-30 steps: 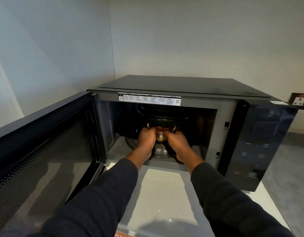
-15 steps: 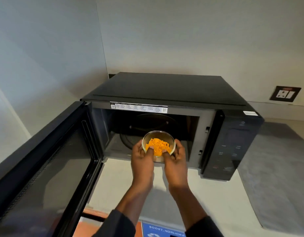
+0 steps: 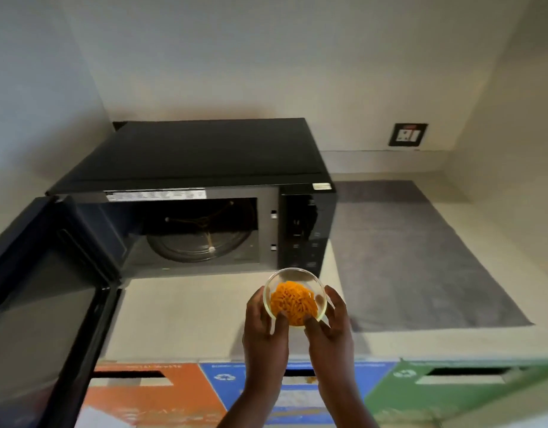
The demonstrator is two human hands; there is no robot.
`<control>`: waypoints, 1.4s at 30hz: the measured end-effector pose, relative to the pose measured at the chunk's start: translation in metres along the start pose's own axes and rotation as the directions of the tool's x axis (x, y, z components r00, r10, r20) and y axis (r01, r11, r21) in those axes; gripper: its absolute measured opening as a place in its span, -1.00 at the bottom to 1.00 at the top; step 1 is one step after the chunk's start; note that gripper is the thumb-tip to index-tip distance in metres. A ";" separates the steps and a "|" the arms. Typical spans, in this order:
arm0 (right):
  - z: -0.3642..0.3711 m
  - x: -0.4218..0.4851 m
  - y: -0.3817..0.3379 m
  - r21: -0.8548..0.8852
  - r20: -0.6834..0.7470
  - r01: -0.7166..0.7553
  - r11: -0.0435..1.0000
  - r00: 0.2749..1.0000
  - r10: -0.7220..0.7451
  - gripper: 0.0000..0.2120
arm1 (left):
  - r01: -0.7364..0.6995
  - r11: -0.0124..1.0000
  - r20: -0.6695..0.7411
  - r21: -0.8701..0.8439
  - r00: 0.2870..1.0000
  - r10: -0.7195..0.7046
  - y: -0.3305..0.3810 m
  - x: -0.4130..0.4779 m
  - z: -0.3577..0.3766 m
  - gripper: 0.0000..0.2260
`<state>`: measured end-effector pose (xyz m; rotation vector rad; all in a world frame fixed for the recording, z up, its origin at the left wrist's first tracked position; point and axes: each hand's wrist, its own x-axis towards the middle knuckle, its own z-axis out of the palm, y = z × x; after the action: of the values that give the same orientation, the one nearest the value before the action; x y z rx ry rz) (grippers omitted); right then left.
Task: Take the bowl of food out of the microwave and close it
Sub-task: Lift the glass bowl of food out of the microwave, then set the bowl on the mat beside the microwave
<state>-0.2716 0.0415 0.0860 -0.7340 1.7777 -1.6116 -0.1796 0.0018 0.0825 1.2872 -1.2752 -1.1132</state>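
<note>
A small clear glass bowl (image 3: 317, 282) holding orange food is held above the pale counter, in front of the microwave's right front corner. My left hand (image 3: 263, 325) grips its left side and my right hand (image 3: 329, 327) grips its right side. The black microwave (image 3: 211, 152) stands at the back left of the counter. Its door (image 3: 47, 304) hangs wide open to the left. Inside, the round glass turntable (image 3: 198, 245) lies bare.
A grey mat (image 3: 420, 257) covers the counter to the right of the microwave. A wall socket (image 3: 407, 135) sits on the back wall. Below the counter's front edge are orange (image 3: 149, 400), blue (image 3: 297, 396) and green (image 3: 451, 387) bin panels with slots.
Both hands have pulled the bowl out of the microwave cavity and carried it toward me and to the right, over the counter. The camera view has backed away and risen.
</note>
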 end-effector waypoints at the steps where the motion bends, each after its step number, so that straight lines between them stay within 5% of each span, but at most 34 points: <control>1: -0.012 0.005 0.001 -0.009 -0.030 -0.007 1.000 1.000 0.006 -0.41 | 0.010 1.000 0.040 0.005 0.999 -0.010 0.001 -0.002 0.014 -0.57; 10: -0.099 0.090 0.007 -0.065 -0.253 -0.033 0.997 0.967 0.015 -0.40 | 0.128 0.987 0.327 0.101 0.933 -0.154 0.029 0.013 0.132 -0.54; 16: -0.127 0.129 0.015 -0.073 -0.296 -0.075 0.994 0.954 0.050 -0.38 | 0.075 0.991 0.472 0.114 0.873 -0.121 0.030 0.024 0.179 -0.58; 30: -0.141 0.155 0.036 -0.132 -0.355 -0.085 0.988 0.934 0.033 -0.41 | 0.103 0.994 0.564 -0.022 0.823 -0.073 0.019 0.031 0.220 -0.63; 42: -0.150 0.169 0.037 -0.277 -0.368 -0.108 0.955 0.930 -0.002 -0.43 | 0.175 0.977 0.736 0.118 0.645 -0.204 0.017 0.035 0.235 -0.28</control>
<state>-0.4952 0.0154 0.0455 -0.5289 2.3215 -1.5386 -0.4139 -0.0412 0.0749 1.0133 -1.7796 -1.9102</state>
